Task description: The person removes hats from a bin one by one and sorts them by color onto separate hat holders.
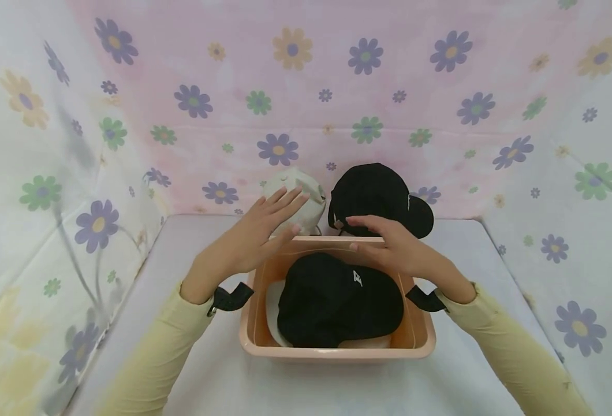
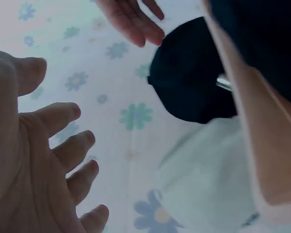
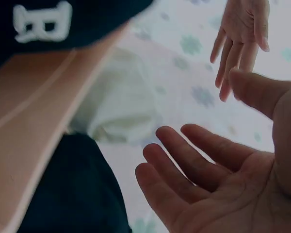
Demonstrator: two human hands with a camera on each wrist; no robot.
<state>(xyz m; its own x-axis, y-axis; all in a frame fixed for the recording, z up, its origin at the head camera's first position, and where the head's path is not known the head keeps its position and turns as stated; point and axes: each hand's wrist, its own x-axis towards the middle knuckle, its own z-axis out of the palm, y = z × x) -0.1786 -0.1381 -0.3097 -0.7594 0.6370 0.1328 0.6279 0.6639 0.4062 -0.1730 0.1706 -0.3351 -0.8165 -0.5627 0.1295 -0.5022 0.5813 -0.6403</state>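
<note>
Three caps show in the head view: one black cap (image 1: 337,300) lying in the peach tub (image 1: 420,338), a second black cap (image 1: 376,196) standing behind the tub's far rim, and one cream cap (image 1: 298,199) just left of that one. A white item (what it is cannot be told) peeks out under the cap in the tub.

Two hands hover over the far end of the tub, both with fingers spread straight and holding nothing. The left hand (image 1: 256,234) hangs in front of the cream cap, palm turned inward; the right hand (image 1: 391,245) is just above the tub's far rim, in front of the rear black cap. They stay apart, with a gap between them.

The tub sits mid-table (image 1: 191,358), with bare surface to its left, right and front. Floral cloth walls close in the back and both sides.
</note>
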